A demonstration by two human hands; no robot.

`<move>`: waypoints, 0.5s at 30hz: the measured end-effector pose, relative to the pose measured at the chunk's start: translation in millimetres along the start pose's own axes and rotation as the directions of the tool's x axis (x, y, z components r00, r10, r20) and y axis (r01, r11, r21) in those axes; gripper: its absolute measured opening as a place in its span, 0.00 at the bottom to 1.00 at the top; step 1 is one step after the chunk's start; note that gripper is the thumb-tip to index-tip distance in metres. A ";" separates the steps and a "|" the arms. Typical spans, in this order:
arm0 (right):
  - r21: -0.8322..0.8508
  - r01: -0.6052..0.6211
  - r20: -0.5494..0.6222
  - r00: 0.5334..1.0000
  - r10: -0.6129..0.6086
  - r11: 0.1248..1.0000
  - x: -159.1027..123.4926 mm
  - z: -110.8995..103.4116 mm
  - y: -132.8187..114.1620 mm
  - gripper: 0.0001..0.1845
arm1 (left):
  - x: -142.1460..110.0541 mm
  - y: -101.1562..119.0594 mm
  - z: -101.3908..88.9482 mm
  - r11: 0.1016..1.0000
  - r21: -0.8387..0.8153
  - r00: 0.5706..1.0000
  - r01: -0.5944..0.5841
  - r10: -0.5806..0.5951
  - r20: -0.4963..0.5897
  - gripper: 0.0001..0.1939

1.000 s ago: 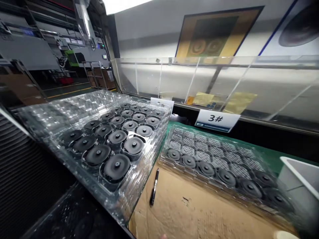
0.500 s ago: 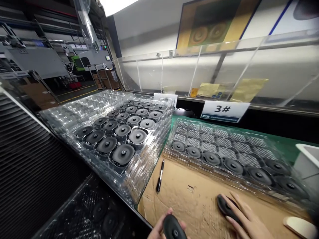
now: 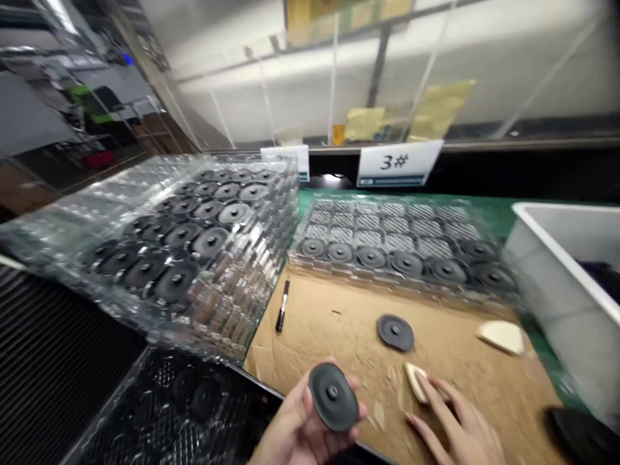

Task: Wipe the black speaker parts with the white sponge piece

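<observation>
Left hand (image 3: 296,429) is turned palm up near the front edge of the cardboard sheet (image 3: 339,329) and holds a round black disc (image 3: 333,396) with a raised centre hub, gripped between thumb and fingers, its face tilted up. Right hand (image 3: 462,436) is open, with the fingers spread, and its fingertips (image 3: 426,387) touch a cream wedge-shaped piece (image 3: 416,381). A second cream piece (image 3: 501,337) lies further right, and a loose black disc (image 3: 395,332) lies on the cardboard between them and the tray. Behind, a clear tray (image 3: 387,232) holds a row of black discs along its front edge. At the back, one card reads "3#" (image 3: 400,163); its small blue line is too blurred to read. A black pen (image 3: 282,305) lies at the cardboard's left edge, beside tall stacked clear trays (image 3: 208,258). A white plastic bin (image 3: 557,290) stands at the right.
</observation>
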State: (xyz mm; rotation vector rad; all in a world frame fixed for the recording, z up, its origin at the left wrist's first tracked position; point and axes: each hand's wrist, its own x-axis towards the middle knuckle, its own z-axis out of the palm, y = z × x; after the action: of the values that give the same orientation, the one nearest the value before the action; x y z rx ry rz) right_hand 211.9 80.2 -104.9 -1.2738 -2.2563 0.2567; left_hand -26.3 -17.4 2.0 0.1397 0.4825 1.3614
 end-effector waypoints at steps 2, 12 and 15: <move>0.037 -0.056 0.004 0.998 0.056 0.998 10.3 -6.9 -7.5 0.23 | 2.7 1.7 5.3 0.999 0.019 0.999 0.034 -0.033 -0.039 0.21; 0.258 -0.268 0.093 0.963 0.252 0.928 14.0 -36.9 -21.9 0.15 | 33.3 -12.7 29.3 0.986 0.079 0.977 0.146 -0.132 -0.166 0.24; 0.353 -0.278 0.168 0.958 0.232 0.893 7.3 -47.7 -29.5 0.12 | 42.4 -20.2 35.2 0.981 0.093 0.967 0.168 -0.146 -0.208 0.24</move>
State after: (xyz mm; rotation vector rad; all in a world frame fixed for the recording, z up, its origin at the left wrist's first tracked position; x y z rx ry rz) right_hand 212.6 66.1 -50.1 -1.3684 -1.9990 0.8414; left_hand 11.8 25.2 15.4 0.0529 0.7239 1.1982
